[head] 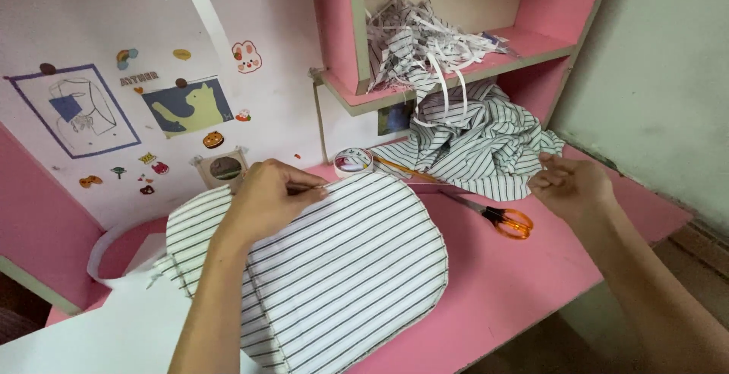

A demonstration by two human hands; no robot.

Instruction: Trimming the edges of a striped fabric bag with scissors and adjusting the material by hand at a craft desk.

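Observation:
A rounded piece covered in white cloth with dark stripes [342,268] lies on the pink desk [501,283]. My left hand [266,195] rests on its top edge, fingers pinched at the cloth. My right hand [569,184] is raised to the right with fingers closed, apparently pulling a thin thread taut from the piece; the thread is too fine to see clearly. Orange-handled scissors [501,218] lie between the two hands.
Crumpled striped fabric [471,142] lies at the desk's back, under a pink shelf [448,78] holding shredded cloth strips [418,40]. A small tape roll [353,161] stands near the wall. Stickers and drawings cover the white wall [152,108]. A white sheet [99,328] lies at the front left.

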